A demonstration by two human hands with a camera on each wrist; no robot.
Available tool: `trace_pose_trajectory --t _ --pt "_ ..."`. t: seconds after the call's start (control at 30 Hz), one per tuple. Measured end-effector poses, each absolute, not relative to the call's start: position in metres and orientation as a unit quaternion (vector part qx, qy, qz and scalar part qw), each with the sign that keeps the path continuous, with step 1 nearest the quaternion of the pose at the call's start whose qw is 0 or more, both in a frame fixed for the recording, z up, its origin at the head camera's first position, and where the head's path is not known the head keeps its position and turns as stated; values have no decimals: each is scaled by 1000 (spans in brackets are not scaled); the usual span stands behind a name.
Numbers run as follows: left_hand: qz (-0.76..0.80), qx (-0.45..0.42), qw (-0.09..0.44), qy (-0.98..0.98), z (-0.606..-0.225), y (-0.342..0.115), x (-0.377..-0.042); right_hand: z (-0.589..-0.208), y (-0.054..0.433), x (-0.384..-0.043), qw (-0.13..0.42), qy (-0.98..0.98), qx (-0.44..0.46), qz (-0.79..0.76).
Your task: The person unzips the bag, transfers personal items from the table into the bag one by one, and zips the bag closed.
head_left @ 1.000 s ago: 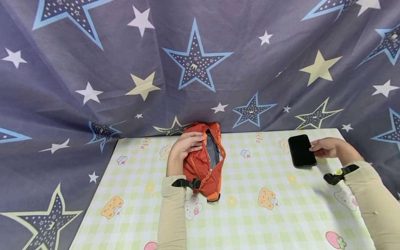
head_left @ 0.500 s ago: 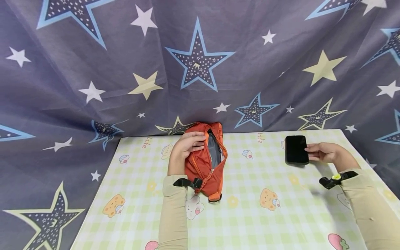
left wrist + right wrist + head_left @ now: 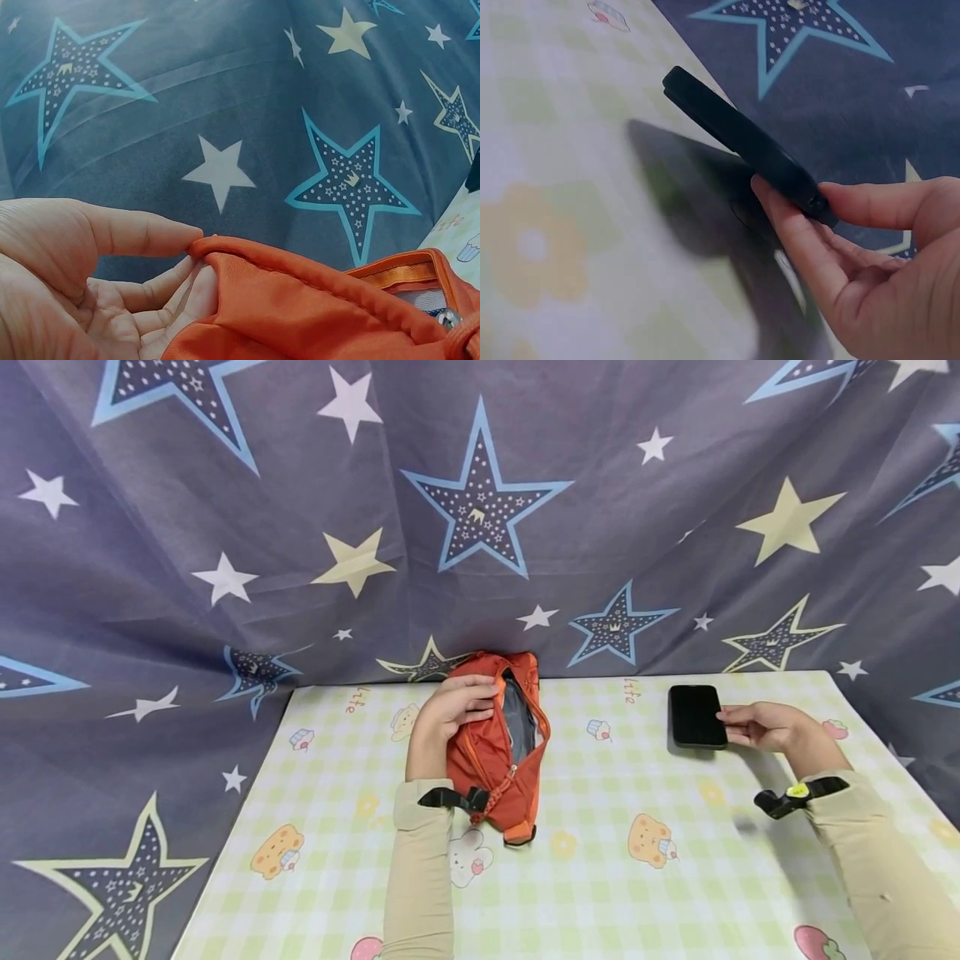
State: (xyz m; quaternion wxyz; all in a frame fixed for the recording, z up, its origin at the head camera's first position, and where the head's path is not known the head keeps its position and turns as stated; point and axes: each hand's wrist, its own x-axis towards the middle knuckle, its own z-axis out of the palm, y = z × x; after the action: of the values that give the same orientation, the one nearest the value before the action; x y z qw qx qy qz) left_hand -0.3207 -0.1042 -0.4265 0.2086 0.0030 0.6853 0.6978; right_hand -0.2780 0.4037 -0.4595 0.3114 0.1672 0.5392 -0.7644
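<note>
A red-orange waist bag (image 3: 480, 752) lies at the back middle of the table, its zipper undone and the grey lining (image 3: 517, 722) showing. My left hand (image 3: 453, 710) pinches the left edge of the bag's opening between thumb and fingers; the left wrist view shows the thumb (image 3: 150, 232) on top of the orange fabric (image 3: 285, 300). Over the table's right side, my right hand (image 3: 761, 725) grips a black smartphone (image 3: 696, 717) by its right edge. In the right wrist view the phone (image 3: 735, 135) is tilted above the cloth, its shadow below.
A green-and-white checked cloth (image 3: 570, 902) with cartoon prints covers the table. Directly behind its back edge hangs a dark curtain (image 3: 315, 468) with stars. Each wrist wears a black strap (image 3: 802, 795).
The right hand has carried the phone left toward the bag and turned it more upright. The left hand still holds the bag's edge; the whole head view has shifted slightly.
</note>
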Motion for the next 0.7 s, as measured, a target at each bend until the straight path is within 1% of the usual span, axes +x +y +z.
trace_pose_trajectory --t 0.4,0.7 --pt "701 4 207 682 -426 -105 -321 -456 369 -281 343 528 118 -768" --pt "705 6 203 680 -427 -106 -320 -443 336 -281 326 567 114 -747"
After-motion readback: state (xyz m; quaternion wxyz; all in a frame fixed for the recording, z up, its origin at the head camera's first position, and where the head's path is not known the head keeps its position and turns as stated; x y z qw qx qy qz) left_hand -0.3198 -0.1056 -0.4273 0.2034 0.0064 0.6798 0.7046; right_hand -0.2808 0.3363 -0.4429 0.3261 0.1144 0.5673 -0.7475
